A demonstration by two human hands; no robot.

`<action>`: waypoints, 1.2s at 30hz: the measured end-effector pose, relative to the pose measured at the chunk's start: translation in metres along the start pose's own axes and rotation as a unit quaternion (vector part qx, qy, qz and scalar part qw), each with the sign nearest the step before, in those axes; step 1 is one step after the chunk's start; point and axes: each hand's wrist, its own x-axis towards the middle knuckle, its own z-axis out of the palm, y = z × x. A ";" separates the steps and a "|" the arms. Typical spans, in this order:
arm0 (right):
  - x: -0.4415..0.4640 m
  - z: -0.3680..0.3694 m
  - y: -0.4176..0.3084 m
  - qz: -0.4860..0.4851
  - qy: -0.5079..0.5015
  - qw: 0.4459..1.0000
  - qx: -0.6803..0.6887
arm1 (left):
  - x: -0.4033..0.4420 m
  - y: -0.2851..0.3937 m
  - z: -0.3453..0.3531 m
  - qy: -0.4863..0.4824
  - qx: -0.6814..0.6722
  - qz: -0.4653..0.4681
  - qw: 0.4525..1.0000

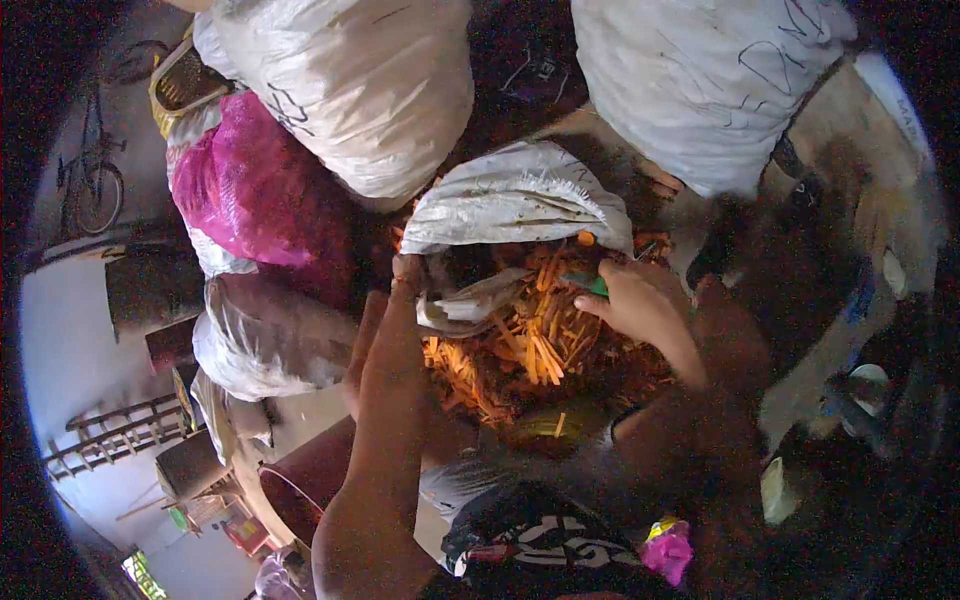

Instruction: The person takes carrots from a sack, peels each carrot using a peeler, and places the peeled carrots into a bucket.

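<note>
A white woven sack [510, 205] lies with its mouth facing me, and a pile of thin orange strips [545, 345] spills at its opening. My left hand [403, 276] is closed on the left edge of the sack's mouth, its fingers partly hidden. At the right edge of the mouth, my right hand [645, 303] has its fingertips against the sack cloth, thumb pointing left over the strips. A small green thing [598, 287] shows between that thumb and the fingers; its kind is unclear. A pale fold of the sack [470, 305] hangs inside the opening.
Two full white sacks, one at the upper left [350, 90] and one at the upper right [705, 90], stand beyond. A magenta mesh sack [250, 190] and another white sack [265, 335] sit to the left. A dark red bucket [305, 470] stands near my left arm. A bicycle [97, 190] is farther off.
</note>
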 end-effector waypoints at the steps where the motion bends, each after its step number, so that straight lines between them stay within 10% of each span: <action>1: 0.002 -0.004 -0.002 0.003 -0.018 1.000 -0.013 | -0.002 0.003 -0.001 -0.001 -0.008 0.006 1.000; 17: -0.008 -0.032 -0.002 -0.003 -0.032 0.998 -0.054 | -0.068 -0.024 -0.057 -0.123 -0.192 0.030 0.973; 22: -0.004 -0.027 0.004 0.035 -0.050 0.997 -0.045 | -0.001 -0.022 -0.086 -0.006 -0.113 -0.079 0.991; 24: -0.003 -0.024 0.008 0.038 -0.026 0.996 -0.079 | -0.025 0.037 -0.112 0.224 0.019 -0.116 0.968; 27: 0.000 -0.027 0.002 0.047 -0.046 0.995 -0.074 | -0.063 0.092 -0.106 0.285 0.109 0.254 0.918; 28: 0.003 -0.024 0.004 0.032 -0.029 0.996 -0.074 | -0.083 0.114 -0.109 0.231 -0.043 0.409 0.882; 30: 0.008 -0.017 0.006 -0.001 0.007 0.997 -0.076 | -0.090 0.129 -0.057 0.127 0.047 0.448 0.884; 33: 0.010 -0.030 -0.012 0.027 -0.056 0.994 -0.091 | -0.084 0.145 0.019 -0.101 0.002 0.217 0.971; 36: 0.012 -0.020 -0.012 0.025 -0.039 0.992 -0.120 | -0.083 0.152 0.079 -0.091 0.037 0.072 0.993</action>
